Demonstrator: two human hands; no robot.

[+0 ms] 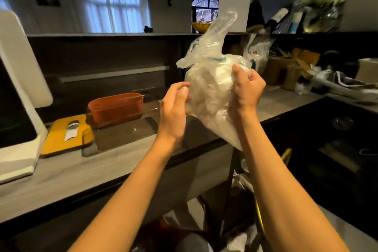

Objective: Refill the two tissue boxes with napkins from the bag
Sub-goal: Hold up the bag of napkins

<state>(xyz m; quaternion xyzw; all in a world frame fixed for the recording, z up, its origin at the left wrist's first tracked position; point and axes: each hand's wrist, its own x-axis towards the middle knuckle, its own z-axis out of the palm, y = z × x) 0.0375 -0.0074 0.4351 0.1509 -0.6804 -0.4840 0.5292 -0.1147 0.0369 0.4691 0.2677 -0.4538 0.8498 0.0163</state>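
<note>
Crinkled, translucent clear plastic forms the one bag (212,88), a soft bulging sack stuffed with white napkins, its loose neck twisting up toward twelve o'clock above a teal tie; it is held in the air above the counter edge, a little right of centre. Two bare hands are on it. The right hand (246,90), at the bag's three o'clock side, has its thumb and curled fingers clenched into the plastic, gripping the bag. The left hand (174,106), at the bag's nine o'clock side, has its fingers loosely bent with the fingertips touching the plastic; whether it pinches the film cannot be told. At nine o'clock from the hands, two tissue boxes lie on the counter: one rust-red oblong plastic box with rounded corners (116,108) inside a clear casing, and just beside it at its seven o'clock one flat yellow box with a rounded slot in its top (67,134). Two clear acrylic lids or trays (124,135) lie flat in front of the red box. The pale grey, faintly veined stone-look counter (81,170) has a dark front edge. One white angular appliance (18,92) stands at far nine o'clock. At two o'clock sits a blurred clutter of bags, cartons and white flowers. Behind, the dim room has one curtained window and one small arched window.
</note>
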